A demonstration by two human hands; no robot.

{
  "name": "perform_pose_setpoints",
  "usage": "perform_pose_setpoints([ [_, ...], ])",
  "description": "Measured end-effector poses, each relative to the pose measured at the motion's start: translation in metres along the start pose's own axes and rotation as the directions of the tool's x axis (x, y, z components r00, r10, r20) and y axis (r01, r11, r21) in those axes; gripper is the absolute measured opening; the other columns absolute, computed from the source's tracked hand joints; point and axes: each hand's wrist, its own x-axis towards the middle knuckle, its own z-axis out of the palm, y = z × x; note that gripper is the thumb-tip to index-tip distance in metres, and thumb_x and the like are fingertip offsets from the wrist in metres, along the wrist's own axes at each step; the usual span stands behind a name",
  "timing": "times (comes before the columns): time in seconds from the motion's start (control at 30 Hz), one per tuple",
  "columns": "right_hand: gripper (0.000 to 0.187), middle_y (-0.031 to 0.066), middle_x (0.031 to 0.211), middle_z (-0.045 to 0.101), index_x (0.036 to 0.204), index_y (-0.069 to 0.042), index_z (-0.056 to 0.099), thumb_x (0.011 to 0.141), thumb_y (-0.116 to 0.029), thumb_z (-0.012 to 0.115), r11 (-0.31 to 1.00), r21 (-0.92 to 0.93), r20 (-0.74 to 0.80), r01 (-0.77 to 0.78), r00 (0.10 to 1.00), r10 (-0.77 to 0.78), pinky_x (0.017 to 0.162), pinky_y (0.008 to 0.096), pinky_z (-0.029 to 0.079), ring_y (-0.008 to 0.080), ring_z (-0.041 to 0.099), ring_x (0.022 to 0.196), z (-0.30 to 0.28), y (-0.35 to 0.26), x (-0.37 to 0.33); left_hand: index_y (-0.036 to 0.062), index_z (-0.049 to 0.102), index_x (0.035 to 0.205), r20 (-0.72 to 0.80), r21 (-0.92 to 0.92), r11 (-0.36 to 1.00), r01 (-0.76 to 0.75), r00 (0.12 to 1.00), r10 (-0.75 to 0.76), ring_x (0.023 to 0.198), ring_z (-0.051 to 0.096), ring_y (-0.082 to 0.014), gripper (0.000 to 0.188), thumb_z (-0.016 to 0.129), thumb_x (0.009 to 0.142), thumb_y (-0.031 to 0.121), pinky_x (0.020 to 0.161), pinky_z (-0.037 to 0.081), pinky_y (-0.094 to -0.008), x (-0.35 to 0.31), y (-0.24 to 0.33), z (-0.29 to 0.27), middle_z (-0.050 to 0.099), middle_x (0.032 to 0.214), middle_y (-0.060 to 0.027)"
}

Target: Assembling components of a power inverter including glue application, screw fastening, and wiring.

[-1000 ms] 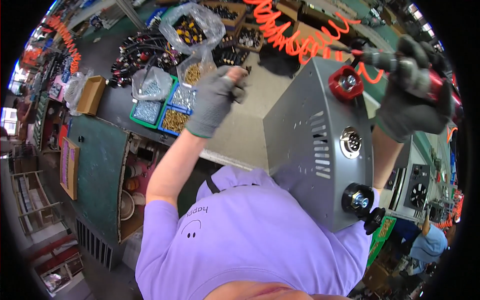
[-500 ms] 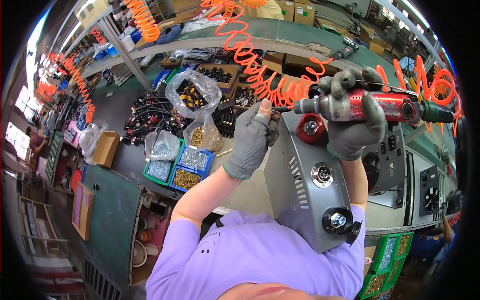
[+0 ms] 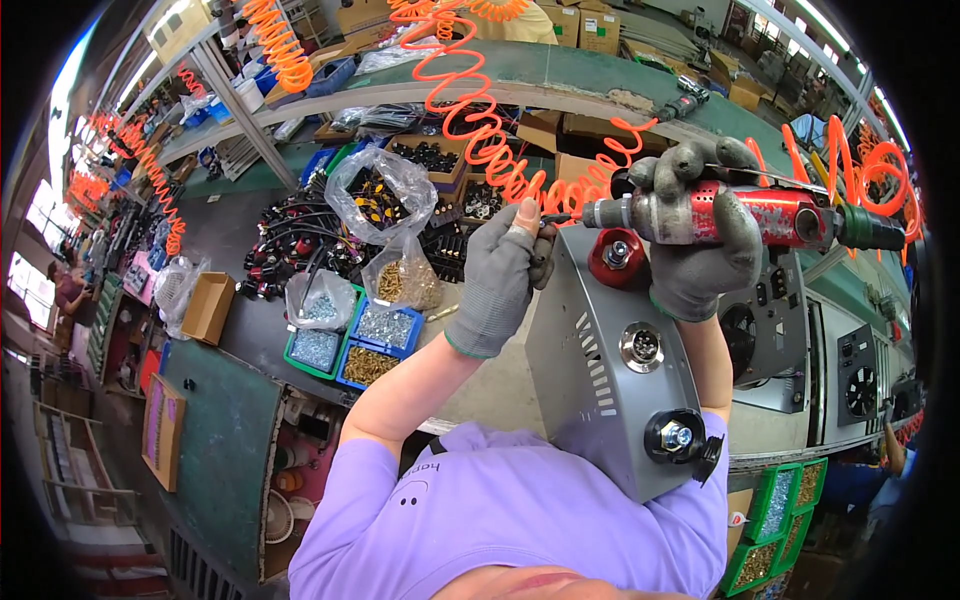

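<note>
1. Grasping scuffed red metal power driver [image 3: 780, 215] level in fingers of grey-gloved right hand [image 3: 705, 268], probably for aim
2. Pinching with grey-gloved left hand [image 3: 498, 285] at slim dark bit [image 3: 572, 217], item between fingers unclear
3. With slotted grey metal box [image 3: 637, 402] tilted below, near lilac shirt [image 3: 510, 510]

- Two gloved hands [image 3: 497, 280] are working at one red power driver [image 3: 775, 213].
- Three round connectors [image 3: 641, 347] are protruding from one grey casing [image 3: 635, 395].
- Two blue trays [image 3: 415, 336] are holding fasteners [image 3: 368, 367].

An assembly workshop is showing: orange coiled hoses [image 3: 277, 50] are hanging far left, screws [image 3: 368, 366] are filling bins [image 3: 402, 352] at left, cardboard cartons [image 3: 597, 33] are standing far off.
</note>
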Motion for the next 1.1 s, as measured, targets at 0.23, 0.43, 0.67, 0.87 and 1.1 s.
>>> perform_pose_setpoints([
  [0.23,0.042,0.0105,0.086,0.05,0.112,-0.008,0.049,0.073,-0.021,0.054,0.993,-0.117,-0.059,0.008,0.998,-0.015,0.077,0.0449,0.042,0.0218,0.05,0.075,0.011,-0.003,-0.003,0.0029,0.047,0.077,-0.01,0.028,1.0,-0.014,1.0,0.015,0.043,0.029,-0.0078,0.035,0.043,0.094,0.033,0.04,0.026,-0.0222,0.001,0.001,0.001,0.032,0.052,0.0018],
  [0.43,0.04,0.0116,0.087,0.053,0.112,-0.008,0.047,0.074,-0.017,0.053,0.995,-0.093,-0.033,0.021,0.999,-0.025,0.078,0.048,0.044,0.0223,0.052,0.074,0.007,0.0,-0.002,0.0042,0.048,0.077,0.025,-0.042,0.999,-0.031,0.999,0.032,0.045,0.033,-0.0076,0.031,0.045,0.094,0.03,0.041,0.027,-0.022,0.005,0.0,-0.001,0.036,0.055,0.0013],
  [0.67,0.038,0.0133,0.089,0.057,0.112,-0.008,0.047,0.076,-0.014,0.053,0.999,-0.04,-0.042,0.037,0.998,-0.039,0.078,0.051,0.046,0.0237,0.056,0.076,0.004,-0.002,0.0,0.0038,0.051,0.08,-0.039,0.032,0.993,-0.115,0.992,0.116,0.049,0.038,-0.0081,0.026,0.05,0.092,0.027,0.045,0.033,-0.0221,0.0,-0.003,0.008,0.043,0.059,0.0002],
  [0.87,0.032,0.0142,0.093,0.058,0.109,-0.006,0.049,0.079,-0.017,0.052,0.997,-0.011,-0.051,0.077,0.996,-0.077,0.075,0.051,0.047,0.0227,0.057,0.073,0.005,-0.012,0.004,-0.0007,0.055,0.097,0.02,0.003,0.998,-0.061,0.998,0.061,0.055,0.047,-0.0085,0.04,0.041,0.095,0.036,0.049,0.038,-0.0223,-0.008,0.001,0.005,0.052,0.068,-0.0028],
  [1.1,0.038,0.0097,0.091,0.047,0.105,-0.001,0.051,0.074,-0.023,0.055,0.982,-0.184,-0.021,0.044,0.999,-0.048,0.064,0.0337,0.038,0.0163,0.044,0.068,0.009,-0.058,0.021,0.0048,0.061,0.09,0.447,0.626,0.539,-0.563,0.826,0.343,0.073,0.054,-0.0211,0.027,0.063,0.079,0.03,0.065,0.043,-0.0299,-0.018,0.003,-0.003,0.054,0.083,-0.0108],
])
